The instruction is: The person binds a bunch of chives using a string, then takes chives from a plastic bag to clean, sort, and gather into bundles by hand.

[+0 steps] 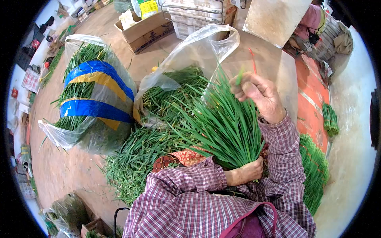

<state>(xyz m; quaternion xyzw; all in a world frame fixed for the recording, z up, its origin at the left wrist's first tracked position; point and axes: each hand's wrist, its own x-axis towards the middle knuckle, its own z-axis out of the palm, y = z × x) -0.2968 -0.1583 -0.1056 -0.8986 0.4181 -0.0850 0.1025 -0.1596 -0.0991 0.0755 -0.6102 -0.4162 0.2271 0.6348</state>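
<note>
My left hand [250, 171] is wrapped round the lower end of a large bunch of long green leaves [228, 127], whose tips fan out up and to the left. Above the bunch, to its upper right, my right hand [258, 93] is raised with its fingers curled in a pinch. A small blurred green leaf piece [239, 76] shows at its fingertips. Loose leaves [135, 162] lie heaped on the floor left of my lap. Behind the bunch, an open clear plastic bag [158, 79] holds more leaves.
A full plastic bag [101, 103] bound with blue and yellow tape stands at the left. Behind are a cardboard box [147, 35] and white crates [190, 20]. More green bunches [313, 170] lie at my right, beside an orange-red sheet [311, 99]. A board [274, 20] stands at the back.
</note>
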